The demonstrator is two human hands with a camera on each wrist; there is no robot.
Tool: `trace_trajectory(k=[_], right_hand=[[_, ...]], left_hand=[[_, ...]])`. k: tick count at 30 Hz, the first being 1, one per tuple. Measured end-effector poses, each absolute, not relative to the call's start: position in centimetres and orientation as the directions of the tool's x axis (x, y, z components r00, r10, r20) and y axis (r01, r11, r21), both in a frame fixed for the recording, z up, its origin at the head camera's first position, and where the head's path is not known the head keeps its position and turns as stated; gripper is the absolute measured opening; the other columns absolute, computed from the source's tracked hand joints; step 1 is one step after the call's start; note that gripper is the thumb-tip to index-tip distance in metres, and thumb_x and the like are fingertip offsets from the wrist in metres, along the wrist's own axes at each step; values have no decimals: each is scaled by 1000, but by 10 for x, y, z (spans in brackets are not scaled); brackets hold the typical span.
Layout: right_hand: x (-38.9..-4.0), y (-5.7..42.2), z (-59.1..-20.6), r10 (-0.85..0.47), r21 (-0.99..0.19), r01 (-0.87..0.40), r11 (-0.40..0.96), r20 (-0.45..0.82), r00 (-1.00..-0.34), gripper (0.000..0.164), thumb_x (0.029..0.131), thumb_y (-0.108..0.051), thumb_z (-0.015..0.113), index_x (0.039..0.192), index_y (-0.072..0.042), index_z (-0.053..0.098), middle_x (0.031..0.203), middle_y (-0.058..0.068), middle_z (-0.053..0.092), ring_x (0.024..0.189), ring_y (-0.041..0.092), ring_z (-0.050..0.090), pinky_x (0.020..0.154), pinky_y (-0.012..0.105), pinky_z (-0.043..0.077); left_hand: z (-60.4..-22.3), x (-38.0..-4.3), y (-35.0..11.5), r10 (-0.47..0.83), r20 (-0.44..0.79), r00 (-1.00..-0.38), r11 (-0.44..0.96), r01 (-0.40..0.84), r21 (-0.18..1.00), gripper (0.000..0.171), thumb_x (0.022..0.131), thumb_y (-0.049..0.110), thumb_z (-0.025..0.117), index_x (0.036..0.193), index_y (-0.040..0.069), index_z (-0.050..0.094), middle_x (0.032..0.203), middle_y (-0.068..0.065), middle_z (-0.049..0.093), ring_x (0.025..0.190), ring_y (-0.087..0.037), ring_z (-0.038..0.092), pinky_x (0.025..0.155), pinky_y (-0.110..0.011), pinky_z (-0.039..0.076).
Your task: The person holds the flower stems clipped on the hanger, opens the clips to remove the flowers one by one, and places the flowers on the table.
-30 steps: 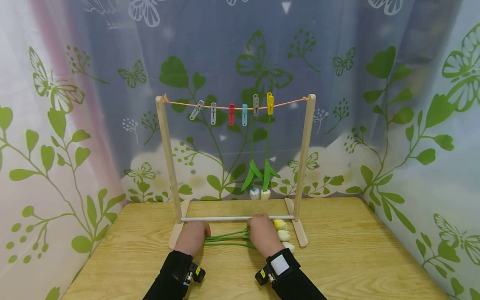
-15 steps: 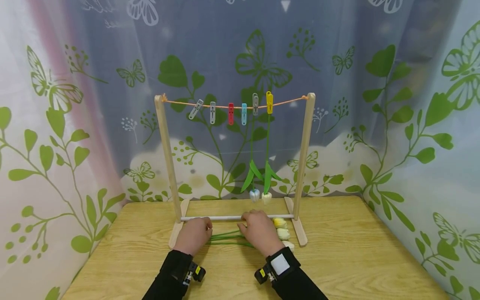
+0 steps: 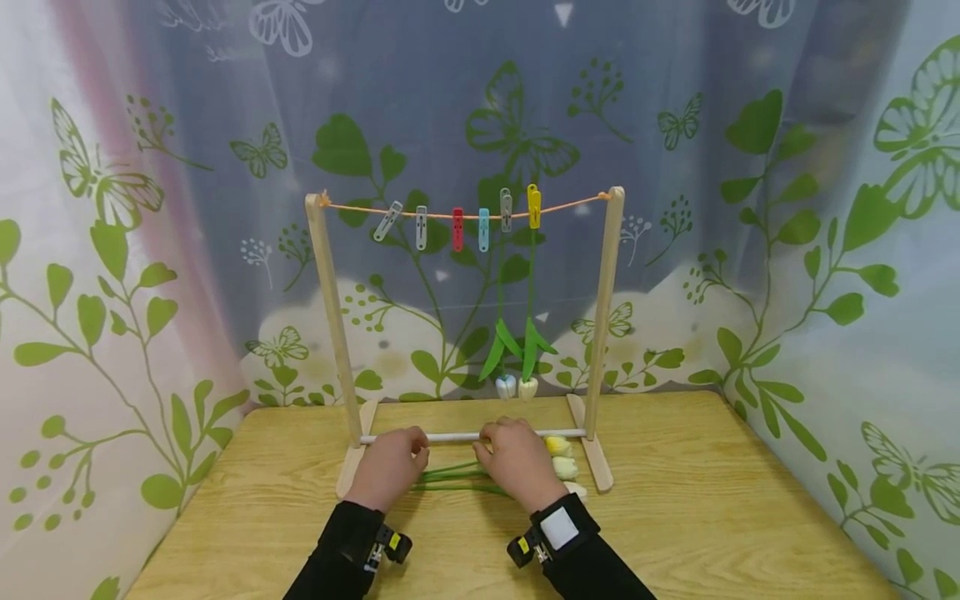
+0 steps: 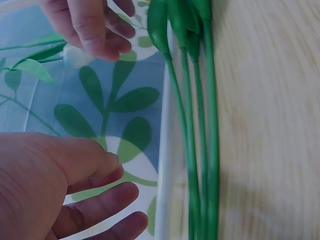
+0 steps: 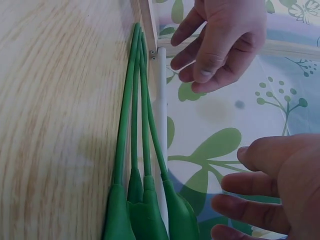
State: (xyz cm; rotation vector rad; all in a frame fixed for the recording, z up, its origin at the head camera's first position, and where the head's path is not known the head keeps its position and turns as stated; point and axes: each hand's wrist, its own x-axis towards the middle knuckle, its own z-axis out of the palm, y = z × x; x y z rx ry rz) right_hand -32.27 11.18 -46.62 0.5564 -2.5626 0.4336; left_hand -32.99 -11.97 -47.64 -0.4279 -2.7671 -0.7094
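Observation:
Several artificial tulips with green stems (image 4: 191,125) lie side by side on the table, their yellow and white heads (image 3: 564,468) toward the right. My left hand (image 3: 390,468) hovers over the stem ends, its fingers apart and loosely bent, holding nothing. Over the leafy part of the tulips is my right hand (image 3: 521,462), also with nothing in it; its spread fingers show in the right wrist view. Both hands look lifted clear of the stems (image 5: 134,110). Part of the tulips is hidden under the right hand in the head view.
Behind the hands stands a wooden frame (image 3: 604,317) with a white bottom rod (image 3: 453,437). Its orange string (image 3: 442,216) carries several clothes pegs. A grey peg (image 3: 506,210) and a yellow peg (image 3: 534,207) hold a pale blue tulip (image 3: 506,387) and a cream tulip (image 3: 528,388) upside down.
Both hands have risen off the stems and loosened their fingers. The left hand has shifted slightly right. The tulips on the table stay nearly where they were.

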Motion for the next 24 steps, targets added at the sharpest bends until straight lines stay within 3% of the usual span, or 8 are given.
trace_trajectory(k=[5,10,14,17,24], right_hand=[[-324,114,-466,-304,-201,-459,866,517,-800,15,102,-26,80,101,-12,85,94,5,80,86,23,75,84,42,65],[-324,116,-467,-304,-213,-454,865,496,-813,18,104,-28,78,103,-12,85,95,5,80,86,22,75,87,43,65],[-324,117,-468,-307,-212,-457,864,497,-811,17,104,-27,79,103,-11,85,95,6,79,86,22,74,88,43,65],[-324,117,-468,-304,-217,-455,864,495,-814,17,103,-27,79,104,-11,85,96,6,79,87,23,74,85,43,66],[-325,116,-467,-296,-232,-449,863,488,-821,18,104,-29,78,103,-12,86,97,6,80,89,25,75,86,45,66]], left_hand=[[-466,-327,-114,211,334,-919,821,352,449,6,105,15,74,108,11,78,101,-8,81,78,-14,69,72,-38,62],[-454,-322,-104,214,342,-915,766,374,522,9,107,17,73,113,14,79,108,-8,82,83,-16,72,73,-35,62],[-439,-318,-94,235,359,-903,706,412,576,12,110,23,70,120,21,78,115,-3,81,99,-20,76,84,-39,65],[-419,-317,-84,254,383,-888,649,450,614,16,112,28,68,125,25,75,120,2,79,114,-19,75,99,-39,65],[-361,-323,-63,286,503,-816,532,572,625,23,114,27,64,135,24,70,126,2,75,119,-16,72,105,-34,63]])
